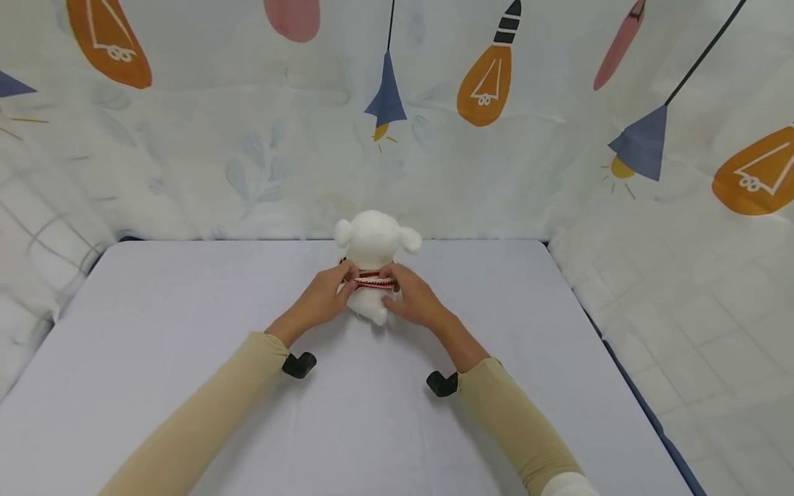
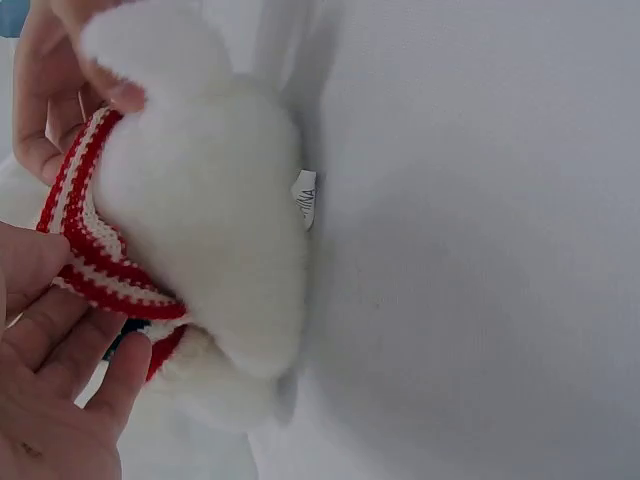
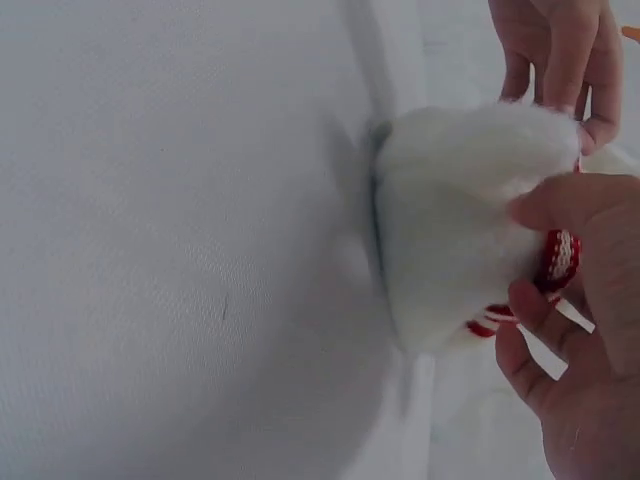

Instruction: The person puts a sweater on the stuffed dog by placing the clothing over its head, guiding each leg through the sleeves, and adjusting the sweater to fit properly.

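A white plush toy [image 1: 375,256] stands upright at the far middle of the pale table [image 1: 186,310], its back toward me. A red-and-white knitted band [image 1: 372,280] wraps its body. My left hand [image 1: 325,295] pinches the band from the left and my right hand [image 1: 411,293] pinches it from the right. In the left wrist view the plush [image 2: 210,200] fills the frame with the striped knit [image 2: 95,260] under my left fingers [image 2: 60,350]; a small label [image 2: 304,197] sticks out. In the right wrist view my right thumb [image 3: 570,205] presses the plush [image 3: 460,220] beside the knit [image 3: 560,255].
A cloth backdrop [image 1: 397,117] printed with bulbs and lamps rises behind the table and along both sides. The table's right edge [image 1: 626,372] runs near a checked cloth. Black wrist camera mounts [image 1: 300,364] sit under both sleeves.
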